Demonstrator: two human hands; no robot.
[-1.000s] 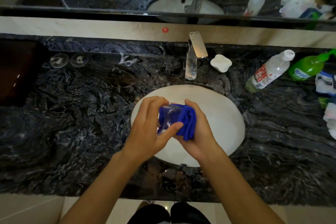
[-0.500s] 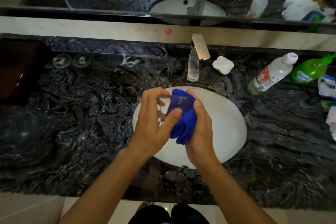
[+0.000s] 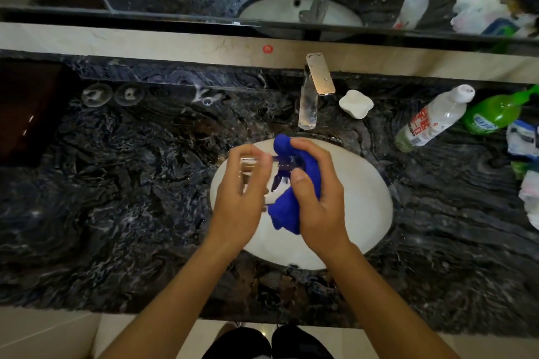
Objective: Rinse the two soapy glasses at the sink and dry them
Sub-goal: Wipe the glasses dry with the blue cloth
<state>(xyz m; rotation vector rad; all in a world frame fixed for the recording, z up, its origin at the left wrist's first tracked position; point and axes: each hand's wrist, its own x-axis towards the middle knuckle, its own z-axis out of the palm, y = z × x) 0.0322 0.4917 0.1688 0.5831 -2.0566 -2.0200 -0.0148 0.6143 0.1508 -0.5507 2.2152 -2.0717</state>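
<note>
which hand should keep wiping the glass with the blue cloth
Right, probably. The right hand already grips the blue cloth against the glass, which the left hand holds over the sink.

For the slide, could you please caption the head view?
Left hand holds a glass over the sink; right hand wipes it with a cloth.

You had open counter (image 3: 122,198) to the left of the sink (image 3: 367,201), while the faucet (image 3: 309,105) behind and bottles (image 3: 431,122) crowding the right blocked passage.
</note>
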